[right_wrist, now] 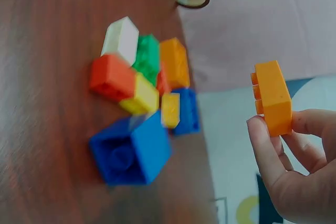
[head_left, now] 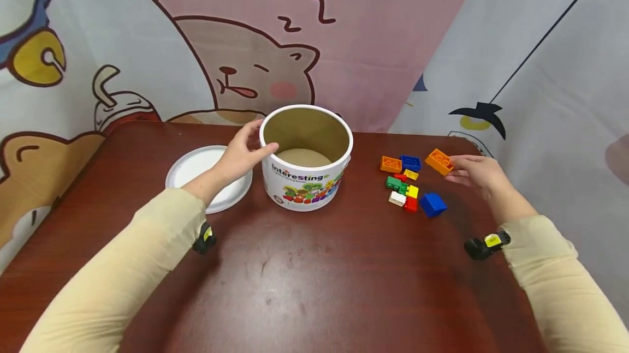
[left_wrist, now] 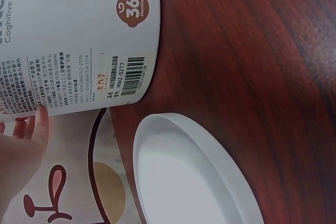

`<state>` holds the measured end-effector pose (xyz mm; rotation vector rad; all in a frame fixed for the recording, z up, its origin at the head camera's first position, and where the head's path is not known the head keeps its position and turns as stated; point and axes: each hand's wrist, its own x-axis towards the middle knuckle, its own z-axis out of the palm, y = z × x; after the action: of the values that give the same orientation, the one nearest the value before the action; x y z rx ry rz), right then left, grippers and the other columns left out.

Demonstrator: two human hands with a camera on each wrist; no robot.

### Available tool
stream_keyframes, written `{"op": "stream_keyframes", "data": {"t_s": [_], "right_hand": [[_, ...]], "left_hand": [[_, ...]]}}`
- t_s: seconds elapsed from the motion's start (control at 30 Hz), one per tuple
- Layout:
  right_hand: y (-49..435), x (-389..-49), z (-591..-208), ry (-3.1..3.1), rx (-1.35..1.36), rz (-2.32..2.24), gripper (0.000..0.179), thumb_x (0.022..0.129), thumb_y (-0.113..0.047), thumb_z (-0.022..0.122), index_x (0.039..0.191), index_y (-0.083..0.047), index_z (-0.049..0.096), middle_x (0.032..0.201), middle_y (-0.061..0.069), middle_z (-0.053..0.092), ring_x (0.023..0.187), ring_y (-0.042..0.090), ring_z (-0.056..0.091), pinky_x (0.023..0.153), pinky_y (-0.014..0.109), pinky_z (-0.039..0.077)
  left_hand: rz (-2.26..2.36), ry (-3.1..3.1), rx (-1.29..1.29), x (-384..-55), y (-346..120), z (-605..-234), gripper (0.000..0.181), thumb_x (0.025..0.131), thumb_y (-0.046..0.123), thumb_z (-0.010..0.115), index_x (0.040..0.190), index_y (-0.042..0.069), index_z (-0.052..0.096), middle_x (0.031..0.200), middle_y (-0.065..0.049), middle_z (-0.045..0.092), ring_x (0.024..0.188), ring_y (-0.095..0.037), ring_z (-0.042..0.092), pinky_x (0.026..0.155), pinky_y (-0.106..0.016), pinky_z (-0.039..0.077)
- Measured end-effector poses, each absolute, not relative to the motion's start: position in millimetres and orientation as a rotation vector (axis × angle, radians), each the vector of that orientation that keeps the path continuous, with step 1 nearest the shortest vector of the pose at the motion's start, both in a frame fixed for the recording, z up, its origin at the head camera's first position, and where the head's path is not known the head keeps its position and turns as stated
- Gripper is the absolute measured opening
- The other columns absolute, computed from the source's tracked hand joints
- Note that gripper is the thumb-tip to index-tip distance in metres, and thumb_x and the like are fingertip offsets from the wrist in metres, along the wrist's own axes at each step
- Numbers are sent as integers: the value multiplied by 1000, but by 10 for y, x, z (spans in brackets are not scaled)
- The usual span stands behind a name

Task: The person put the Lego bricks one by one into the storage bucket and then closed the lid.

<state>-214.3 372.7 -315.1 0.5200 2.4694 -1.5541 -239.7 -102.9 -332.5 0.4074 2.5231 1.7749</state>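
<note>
At the left side of a white bucket (head_left: pixel 307 189), my left hand (head_left: pixel 241 154) holds the rim, with the thumb at the front and the other fingers farther back. The bucket stands upright and open; its visible floor is bare. My right hand (head_left: pixel 474 173) pinches an orange building block (head_left: pixel 439 162) by one end, raised off the table. The right wrist view shows this block (right_wrist: pixel 274 98) between thumb and fingers, studs facing left. Just left of that hand lies a group of blocks, including a blue block (head_left: pixel 433 204), a white block (head_left: pixel 397 198) and another orange block (head_left: pixel 391 165).
A white round lid (head_left: pixel 182 170) lies on the brown table (head_left: pixel 314 276), left of the bucket and beneath the left forearm. Behind the table's far edge hangs a cartoon-printed curtain (head_left: pixel 373 42). Green, red and yellow blocks (head_left: pixel 412 192) lie bunched together.
</note>
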Motion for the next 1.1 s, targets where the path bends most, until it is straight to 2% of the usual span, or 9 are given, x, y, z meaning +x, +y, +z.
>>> {"op": "stream_keyframes", "data": {"t_s": [0.13,0.37,0.53,0.7,0.8,1.1], "right_hand": [[3580,-2207,-3000,2428,507,-1614,63,93,-36,52,140,2,34,101,-2,50,73,1,65,74,18,55],[3274,-2300,-2739,2463,388,-1580,57,93,-35,53,134,2,40,88,-11,56,74,3,65,74,18,55],[3007,-2345,-2562,2452,286,-1545,58,95,-32,50,138,5,36,92,-8,56,76,2,65,75,18,55],[2733,-2376,-2436,2405,213,-1544,57,97,-31,47,140,4,36,117,6,49,78,2,63,76,18,55],[2573,-2396,-2367,2389,167,-1569,54,97,-30,47,139,3,38,125,9,45,79,4,62,75,18,55],[2141,-2438,-2278,2340,83,-1649,42,96,-20,50,130,5,47,112,9,53,74,7,63,71,21,57]], "left_hand": [[1757,2532,403,-2396,-1036,-3317,65,89,19,64,143,4,30,134,-22,44,124,-36,45,103,-47,41],[1763,2538,403,-2409,-1027,-3325,65,88,19,64,142,4,30,134,-22,45,124,-37,45,103,-47,40],[1763,2541,400,-2405,-1028,-3332,65,88,19,64,142,4,31,133,-22,46,122,-36,46,102,-46,41],[1763,2544,396,-2388,-1041,-3331,65,89,19,64,142,5,31,133,-21,46,123,-35,46,102,-47,41],[1763,2544,395,-2387,-1046,-3333,64,89,19,64,142,5,31,133,-22,46,123,-36,46,102,-47,41],[1765,2542,395,-2386,-1029,-3328,64,89,19,64,142,6,32,132,-21,47,123,-34,46,102,-46,42]]}}
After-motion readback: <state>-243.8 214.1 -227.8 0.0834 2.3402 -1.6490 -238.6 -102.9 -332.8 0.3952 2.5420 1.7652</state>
